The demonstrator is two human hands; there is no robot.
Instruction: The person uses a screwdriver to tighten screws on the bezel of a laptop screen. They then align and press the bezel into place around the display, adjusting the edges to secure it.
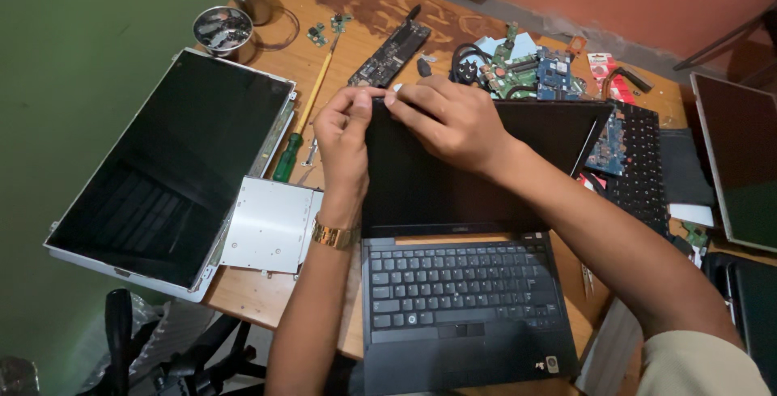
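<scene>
Laptop (453,283), open on the wooden tabletop (267,291), has its keyboard nearest the viewer and its dark screen rising to both hands. Left hand (344,133) has its grip pinched on the screen's top left corner; right hand (449,117), touching it, presses its fingers closed along the top edge. Left of them lie a green-handled screwdriver (301,125) and a loose display panel (170,169); beyond them, circuit boards (534,72).

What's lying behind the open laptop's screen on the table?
Behind the laptop screen show green and blue circuit boards, black cables and a long dark board. Both hands and the screen itself cover whatever lies directly behind its top edge.
</scene>
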